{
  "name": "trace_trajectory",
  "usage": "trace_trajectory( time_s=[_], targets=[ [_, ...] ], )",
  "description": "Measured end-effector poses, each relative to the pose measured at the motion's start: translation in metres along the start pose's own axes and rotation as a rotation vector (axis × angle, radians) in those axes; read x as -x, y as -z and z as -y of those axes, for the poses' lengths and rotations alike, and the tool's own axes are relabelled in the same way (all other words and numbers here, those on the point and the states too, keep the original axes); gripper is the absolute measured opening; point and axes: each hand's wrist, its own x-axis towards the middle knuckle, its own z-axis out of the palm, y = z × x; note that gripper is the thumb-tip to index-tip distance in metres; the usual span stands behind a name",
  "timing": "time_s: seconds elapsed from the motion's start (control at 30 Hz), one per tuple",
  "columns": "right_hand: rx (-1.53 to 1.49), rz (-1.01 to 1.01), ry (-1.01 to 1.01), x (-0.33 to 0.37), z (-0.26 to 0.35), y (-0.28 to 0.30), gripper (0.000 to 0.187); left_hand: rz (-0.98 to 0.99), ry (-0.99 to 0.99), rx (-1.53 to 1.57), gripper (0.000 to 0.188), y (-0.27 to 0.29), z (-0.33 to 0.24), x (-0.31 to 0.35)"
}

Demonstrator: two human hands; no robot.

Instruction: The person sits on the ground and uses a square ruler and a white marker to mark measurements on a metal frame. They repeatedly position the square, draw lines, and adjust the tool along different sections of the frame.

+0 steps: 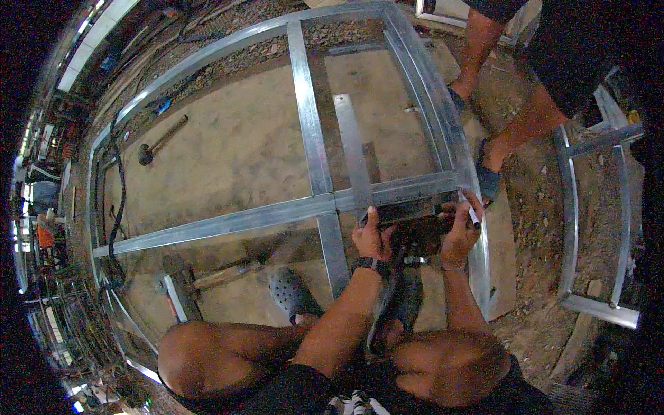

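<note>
A flat metal square (pixel 351 142) lies across the crossbar of a galvanized steel frame (pixel 242 220), its long blade reaching away from me. Its darker arm seems to run along the near side of the crossbar. My left hand (pixel 371 240), with a dark watch on the wrist, grips the square near its corner, thumb on top. At the crossbar's right end, my right hand (pixel 459 235) holds a slim pen-like marker (pixel 473 216) beside the frame's right rail. The marker's tip is too small to make out, and shadow hides the fingers under the crossbar.
A mallet (pixel 162 140) lies on the board inside the frame, and another hammer (pixel 225 274) rests nearer my knee. A black cable (pixel 119 183) crosses the left rail. Another person's legs (pixel 529 117) are at the far right, near a smaller metal frame (pixel 568 228).
</note>
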Motion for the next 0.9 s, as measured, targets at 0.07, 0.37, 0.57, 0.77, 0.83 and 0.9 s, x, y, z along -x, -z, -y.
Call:
trace_trajectory(
  time_s=[0.07, 0.37, 0.57, 0.77, 0.83, 0.9],
  targets=[
    [-0.027, 0.029, 0.04, -0.001, -0.002, 0.0, 0.034, -0.005, -0.003, 0.062, 0.051, -0.006, 0.0, 0.002],
    [-0.032, 0.088, -0.036, 0.004, 0.004, -0.013, 0.034, -0.064, 0.026, 0.05, 0.051, -0.011, 0.001, -0.01],
    [0.272, 0.519, 0.051, -0.019, 0.017, -0.041, 0.03, -0.048, -0.109, 0.157, 0.042, -0.022, -0.006, 0.008],
    [0.438, 1.153, -0.048, -0.062, 0.004, -0.111, 0.029, 0.005, 0.027, 0.233, 0.032, -0.018, 0.014, -0.013],
    [0.485, 1.265, -0.024, -0.068, -0.018, -0.128, 0.032, 0.002, 0.027, 0.207, 0.034, -0.019, 0.018, -0.015],
    [0.462, 1.342, 0.039, -0.068, -0.023, -0.141, 0.045, 0.028, 0.011, 0.226, 0.035, -0.015, 0.019, -0.015]
  ],
)
